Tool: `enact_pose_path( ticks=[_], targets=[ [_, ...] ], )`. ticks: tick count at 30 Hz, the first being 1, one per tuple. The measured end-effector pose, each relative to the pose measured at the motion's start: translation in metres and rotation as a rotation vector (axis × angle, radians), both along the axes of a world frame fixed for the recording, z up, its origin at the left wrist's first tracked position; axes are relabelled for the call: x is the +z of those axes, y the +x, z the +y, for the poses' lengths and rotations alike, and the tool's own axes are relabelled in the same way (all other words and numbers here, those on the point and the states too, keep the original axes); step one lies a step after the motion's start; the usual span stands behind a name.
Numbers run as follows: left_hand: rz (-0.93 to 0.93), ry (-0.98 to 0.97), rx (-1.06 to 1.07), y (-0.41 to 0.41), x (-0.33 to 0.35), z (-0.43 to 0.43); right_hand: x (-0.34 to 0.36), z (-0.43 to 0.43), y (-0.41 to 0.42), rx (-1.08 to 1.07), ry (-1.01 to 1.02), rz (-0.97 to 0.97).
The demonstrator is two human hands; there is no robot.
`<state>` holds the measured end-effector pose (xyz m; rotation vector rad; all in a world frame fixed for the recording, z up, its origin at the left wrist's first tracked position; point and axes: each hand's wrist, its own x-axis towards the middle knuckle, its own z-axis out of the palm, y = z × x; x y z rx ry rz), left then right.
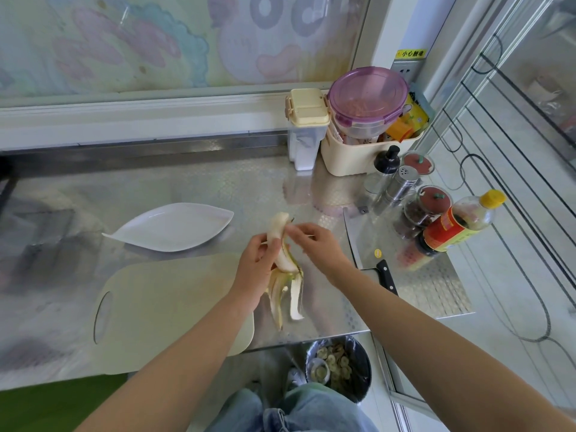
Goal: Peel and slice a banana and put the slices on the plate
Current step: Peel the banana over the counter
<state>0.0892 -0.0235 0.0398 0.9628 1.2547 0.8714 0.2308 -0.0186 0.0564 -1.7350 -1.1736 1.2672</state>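
A mostly peeled banana (278, 229) stands upright above the steel counter, its pale flesh bare at the top. My left hand (255, 269) grips it round the middle. Strips of peel (285, 296) hang down below that hand. My right hand (314, 244) pinches a thin strip of peel beside the banana's upper part. A white leaf-shaped plate (174, 227) lies empty to the left. A cream cutting board (168, 307) lies under my left forearm. A cleaver (369, 244) with a black handle lies flat to the right.
Jars, a pepper shaker and a sauce bottle (461, 226) crowd the right edge. A cream basket (367, 151) with a purple-lidded container stands at the back right. Below the counter's front edge a bin (339, 366) holds banana slices. A glass partition runs along the right.
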Motion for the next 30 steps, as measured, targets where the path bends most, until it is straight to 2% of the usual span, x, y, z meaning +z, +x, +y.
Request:
enact_pose_path(
  ticks=[7, 13, 18, 20, 22, 25, 30],
  targets=[
    [0.067, 0.028, -0.022, -0.003, -0.006, 0.001, -0.008, -0.002, -0.001, -0.070, -0.027, 0.259],
    [-0.044, -0.110, 0.154, -0.008, -0.008, 0.006, -0.014, 0.000, 0.011, -0.494, -0.273, 0.641],
    [-0.047, -0.090, 0.146, -0.009, -0.010, 0.004, -0.023, -0.005, 0.012, -0.301, -0.298, 0.587],
    [-0.036, -0.059, 0.123, -0.005, -0.009, 0.003, -0.022, -0.008, 0.007, -0.111, -0.272, 0.492],
    [-0.022, -0.034, 0.112, -0.004, -0.008, 0.002, -0.024, -0.011, 0.005, -0.009, -0.256, 0.378],
    [-0.021, -0.033, 0.125, -0.006, -0.008, 0.002, -0.028, -0.012, 0.009, -0.053, -0.216, 0.247],
    [-0.010, -0.048, 0.142, -0.005, -0.008, -0.001, -0.029, -0.009, 0.010, -0.176, -0.267, 0.195]
  ],
)
